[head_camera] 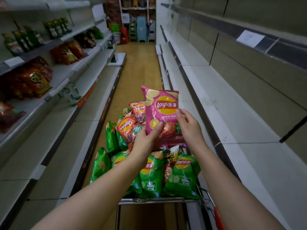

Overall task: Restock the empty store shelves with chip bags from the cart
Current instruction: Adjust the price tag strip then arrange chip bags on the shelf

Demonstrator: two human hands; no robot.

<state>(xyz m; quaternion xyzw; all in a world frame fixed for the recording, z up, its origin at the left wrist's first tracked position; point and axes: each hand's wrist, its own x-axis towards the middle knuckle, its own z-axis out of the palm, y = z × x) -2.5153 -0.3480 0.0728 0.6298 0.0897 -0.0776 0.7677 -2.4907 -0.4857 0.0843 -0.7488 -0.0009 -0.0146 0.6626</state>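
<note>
Both forearms (108, 188) are hovering over the cart (149, 200) while the left hand (146, 138) and right hand (189, 128) are gripping the lower sides of a pink bag (162, 110), holding it upright above the cart's heaped green bags (149, 176), between the shelves (216, 113).

floor (139, 68): wood-look planks | aisle end: plastic stools (142, 29) stacked (blue, green) | red object (124, 34) beside them

You're holding a pink bag (162, 113) upright over the cart (149, 200), which is carrying heaped green bags (150, 178) and red bags (126, 126).
</note>
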